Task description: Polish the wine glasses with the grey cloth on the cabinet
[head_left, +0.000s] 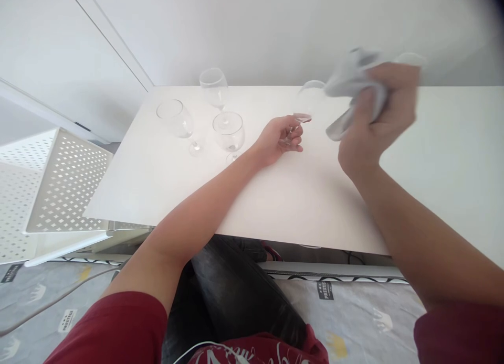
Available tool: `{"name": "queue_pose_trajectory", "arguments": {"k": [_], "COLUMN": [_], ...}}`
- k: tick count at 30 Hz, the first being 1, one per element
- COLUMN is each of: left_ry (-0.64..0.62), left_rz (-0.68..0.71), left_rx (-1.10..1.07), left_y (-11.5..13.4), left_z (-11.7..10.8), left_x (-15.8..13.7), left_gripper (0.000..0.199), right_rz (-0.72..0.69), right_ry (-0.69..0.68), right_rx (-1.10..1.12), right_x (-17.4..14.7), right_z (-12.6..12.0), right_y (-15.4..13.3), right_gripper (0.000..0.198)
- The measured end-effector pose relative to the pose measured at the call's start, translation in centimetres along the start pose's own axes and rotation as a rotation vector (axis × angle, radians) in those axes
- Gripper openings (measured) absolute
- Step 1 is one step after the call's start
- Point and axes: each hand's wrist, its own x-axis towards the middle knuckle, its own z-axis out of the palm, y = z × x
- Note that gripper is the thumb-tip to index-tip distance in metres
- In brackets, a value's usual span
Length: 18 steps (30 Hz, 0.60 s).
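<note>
Between the fingers of my left hand [281,138], low over the white table, is a clear wine glass [308,102]. Its rim points away from me, and its outline is faint. My right hand [380,112] is raised to the right of that glass, closed around a crumpled grey cloth [354,78]; both are smeared by motion. To the left of my left hand, a wine glass [229,132] stands upright. Farther left is another wine glass [176,120], and a third wine glass [213,88] stands behind them near the wall.
The white table [157,185] meets a pale wall [268,33] at the back. A curved transparent edge [409,58], perhaps another glass, shows behind my right hand. A white perforated metal shelf [71,185] stands at the left end. Grey patterned fabric [366,322] lies below.
</note>
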Motion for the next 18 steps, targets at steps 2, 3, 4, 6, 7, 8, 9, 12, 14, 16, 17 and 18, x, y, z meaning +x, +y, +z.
{"name": "queue_pose_trajectory", "arguments": {"k": [2, 3, 4, 6, 7, 8, 9, 12, 14, 16, 17, 18], "left_ry": [-0.017, -0.019, -0.018, -0.029, -0.043, -0.062, -0.08, -0.104, -0.106, -0.124, -0.148, -0.174], "left_rz": [0.01, 0.014, 0.019, 0.03, 0.037, 0.044, 0.046, 0.026, 0.013, 0.006, 0.005, 0.004], "left_rx": [0.014, 0.018, 0.024, 0.039, 0.045, 0.051, 0.058, 0.077, 0.068, 0.043, 0.033, 0.026], "left_y": [-0.3, -0.3, -0.4, -0.4, -0.4, -0.3, -0.3, -0.3, -0.3, -0.1, -0.1, -0.1], "left_z": [0.0, 0.0, 0.1, 0.1, 0.1, 0.1, 0.1, 0.3, 0.4, 0.4, 0.4, 0.4], "left_x": [0.1, 0.1, 0.1, 0.0, 0.0, -0.1, -0.1, -0.2, -0.3, -0.4, -0.4, -0.5], "left_gripper": [0.013, 0.018, 0.022, 0.021, 0.018, 0.015, 0.012, 0.011, 0.013, 0.016, 0.019, 0.022], "right_rz": [0.002, 0.002, 0.002, 0.003, 0.008, 0.024, 0.039, 0.011, -0.027, 0.016, 0.057, 0.095], "right_ry": [-0.256, -0.363, -0.432, -0.453, -0.415, -0.356, -0.295, -0.241, -0.337, -0.398, -0.375, -0.32], "right_rx": [-0.037, -0.051, -0.059, -0.074, -0.095, -0.121, -0.149, -0.192, -0.168, -0.158, -0.175, -0.203], "right_x": [-0.5, -0.7, -0.9, -1.1, -1.1, -1.1, -1.0, -0.9, -0.9, -1.0, -1.0, -1.0], "right_z": [0.4, 0.5, 0.6, 0.6, 0.5, 0.3, 0.2, -0.2, -0.3, -0.3, -0.3, -0.3], "right_y": [-0.3, -0.3, -0.2, 0.3, 0.6, 1.0, 1.4, 2.0, 1.9, 1.5, 1.3, 1.0], "right_gripper": [0.017, 0.016, 0.016, 0.021, 0.025, 0.028, 0.031, 0.035, 0.031, 0.029, 0.029, 0.03]}}
